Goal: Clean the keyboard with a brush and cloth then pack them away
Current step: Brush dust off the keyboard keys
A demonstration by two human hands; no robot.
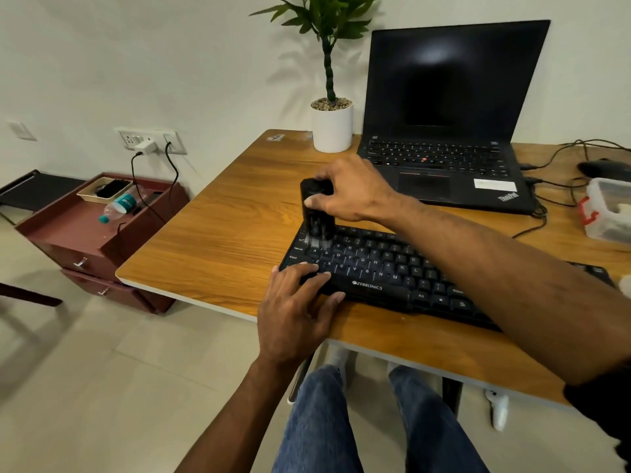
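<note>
The black keyboard (392, 268), flat and rectangular with matte keys, lies on the wood-grain table (222, 233). At the keyboard's near left corner the left hand (297, 308) rests flat, fingers straight and spread over the keys. Above the keyboard's far left corner the right hand (351, 189) grips a black block-shaped brush (316, 213), fingers curled round its top, bristles blurred on the keys. Beyond the keyboard stands an open black laptop (450, 114)
</note>
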